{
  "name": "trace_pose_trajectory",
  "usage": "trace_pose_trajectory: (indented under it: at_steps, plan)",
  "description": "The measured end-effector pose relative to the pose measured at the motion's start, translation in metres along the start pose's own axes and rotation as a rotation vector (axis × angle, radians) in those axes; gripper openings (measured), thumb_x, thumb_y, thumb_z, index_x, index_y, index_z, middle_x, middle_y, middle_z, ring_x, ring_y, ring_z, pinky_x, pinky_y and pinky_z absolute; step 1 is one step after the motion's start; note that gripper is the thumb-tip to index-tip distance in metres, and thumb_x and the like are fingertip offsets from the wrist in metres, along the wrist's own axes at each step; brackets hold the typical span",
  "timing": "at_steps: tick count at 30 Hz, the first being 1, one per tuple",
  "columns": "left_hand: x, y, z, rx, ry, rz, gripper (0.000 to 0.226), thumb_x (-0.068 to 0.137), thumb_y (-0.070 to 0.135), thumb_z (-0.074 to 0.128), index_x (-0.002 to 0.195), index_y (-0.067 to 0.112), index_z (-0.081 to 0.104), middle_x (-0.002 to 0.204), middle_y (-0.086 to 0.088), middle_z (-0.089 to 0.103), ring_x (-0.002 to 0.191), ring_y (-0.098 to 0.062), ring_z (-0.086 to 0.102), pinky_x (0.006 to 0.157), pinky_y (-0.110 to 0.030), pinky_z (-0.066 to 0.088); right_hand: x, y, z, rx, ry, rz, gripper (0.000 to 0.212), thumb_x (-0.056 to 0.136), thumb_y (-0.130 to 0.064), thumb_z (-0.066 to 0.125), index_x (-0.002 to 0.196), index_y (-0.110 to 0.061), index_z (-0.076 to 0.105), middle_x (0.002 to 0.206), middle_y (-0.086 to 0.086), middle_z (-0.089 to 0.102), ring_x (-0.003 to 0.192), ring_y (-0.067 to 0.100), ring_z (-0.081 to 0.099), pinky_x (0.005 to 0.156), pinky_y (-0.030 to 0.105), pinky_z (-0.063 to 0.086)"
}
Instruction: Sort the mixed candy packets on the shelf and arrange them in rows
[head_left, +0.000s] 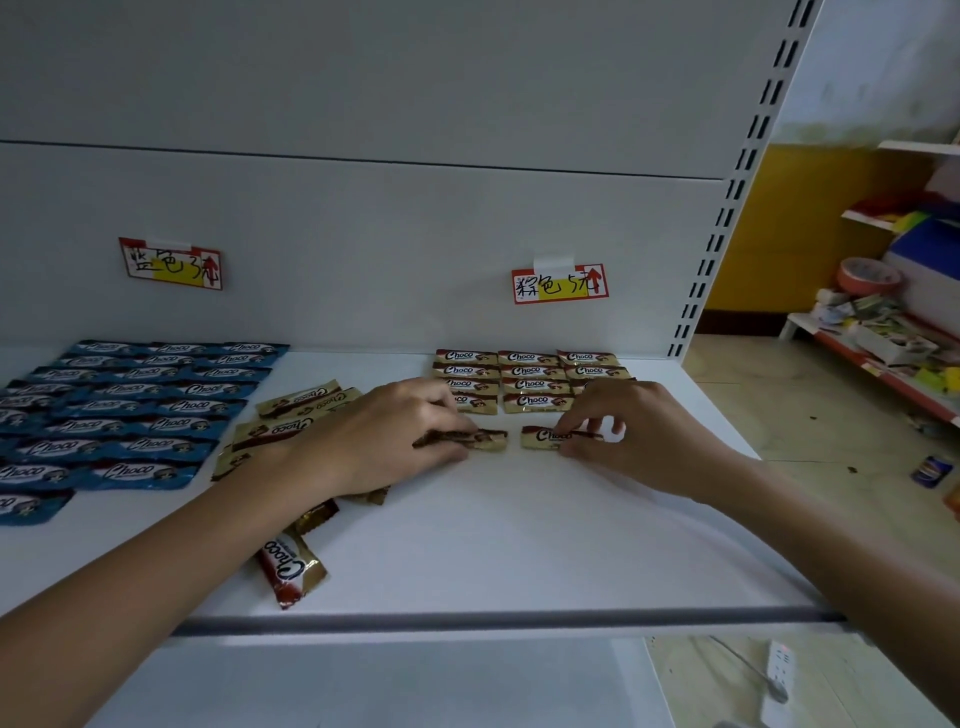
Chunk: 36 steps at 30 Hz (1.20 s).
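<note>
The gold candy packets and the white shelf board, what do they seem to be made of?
The gold candy packets look like thin glossy foil or plastic film: they shine and have crimped ends. The white shelf board seems painted metal, smooth and matte, with a rounded front lip; coated wood is possible.

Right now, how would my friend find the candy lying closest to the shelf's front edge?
Look at the white shelf, along its front lip, left of the middle. The gold-and-brown Choco packet there points front to back, while the rowed packets lie sideways.
</note>
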<state>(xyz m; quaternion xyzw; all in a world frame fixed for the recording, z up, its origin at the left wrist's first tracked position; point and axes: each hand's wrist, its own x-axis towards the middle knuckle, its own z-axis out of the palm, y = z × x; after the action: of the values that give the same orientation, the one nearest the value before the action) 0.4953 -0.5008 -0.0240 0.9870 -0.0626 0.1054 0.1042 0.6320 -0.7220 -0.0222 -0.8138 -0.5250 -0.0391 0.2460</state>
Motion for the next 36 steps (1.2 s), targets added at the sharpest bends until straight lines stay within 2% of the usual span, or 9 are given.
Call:
trace_pose_trajectory:
  at_steps: [6,11,16,20,29,36]
  plan:
    - [0.008,-0.004,0.001,0.040,0.048,-0.066,0.029,0.092,0.029,0.055,0.120,0.026,0.063,0.107,0.004,0.058,0.093,-0.009,0.052,0.083,-0.027,0.043,0.013,-0.002,0.005,-0.009,0.010,-0.008,0.007,0.080,-0.023,0.072,0.086,-0.023,0.075,0.078,-0.012,0.060,0.071,0.004,0.055,0.061,0.005,0.035]
    - [0.008,-0.008,0.002,0.058,0.087,-0.048,0.025,0.091,0.029,0.057,0.115,0.027,0.066,0.105,0.005,0.059,0.096,-0.011,0.053,0.079,-0.028,0.044,0.021,0.001,0.009,-0.042,0.033,-0.020,0.009,0.080,-0.019,0.072,0.088,-0.021,0.075,0.074,-0.020,0.052,0.069,0.001,0.051,0.061,0.009,0.035]
    - [0.009,-0.010,0.001,0.059,0.099,-0.010,0.023,0.090,0.027,0.059,0.111,0.024,0.068,0.116,0.008,0.058,0.107,-0.010,0.051,0.087,-0.029,0.044,0.022,0.002,0.011,-0.050,0.047,-0.028,0.012,0.079,-0.017,0.072,0.090,-0.021,0.075,0.095,-0.003,0.065,0.086,0.012,0.057,0.074,0.026,0.045]
    - [0.011,-0.009,0.003,0.034,0.076,-0.025,0.024,0.092,0.028,0.055,0.113,0.026,0.066,0.117,0.009,0.061,0.108,-0.010,0.053,0.091,-0.032,0.044,0.024,0.001,0.010,-0.022,0.026,0.008,0.012,0.080,-0.016,0.071,0.090,-0.022,0.075,0.097,-0.006,0.068,0.088,0.010,0.058,0.075,0.023,0.045]
    - [0.013,-0.008,0.004,0.061,0.087,-0.038,0.024,0.092,0.030,0.054,0.113,0.028,0.065,0.117,0.011,0.060,0.108,-0.010,0.053,0.084,-0.026,0.041,0.025,0.000,0.010,-0.030,0.027,0.010,0.012,0.080,-0.015,0.069,0.090,-0.020,0.074,0.097,-0.006,0.069,0.089,0.009,0.059,0.079,0.025,0.046]
    - [0.013,-0.008,0.004,0.072,0.094,-0.022,0.024,0.090,0.028,0.058,0.112,0.025,0.067,0.116,0.007,0.062,0.106,-0.014,0.055,0.087,-0.031,0.043,0.025,-0.002,0.009,-0.035,0.017,0.023,0.012,0.081,-0.015,0.069,0.091,-0.021,0.074,0.098,-0.007,0.068,0.087,0.004,0.055,0.080,0.021,0.044]
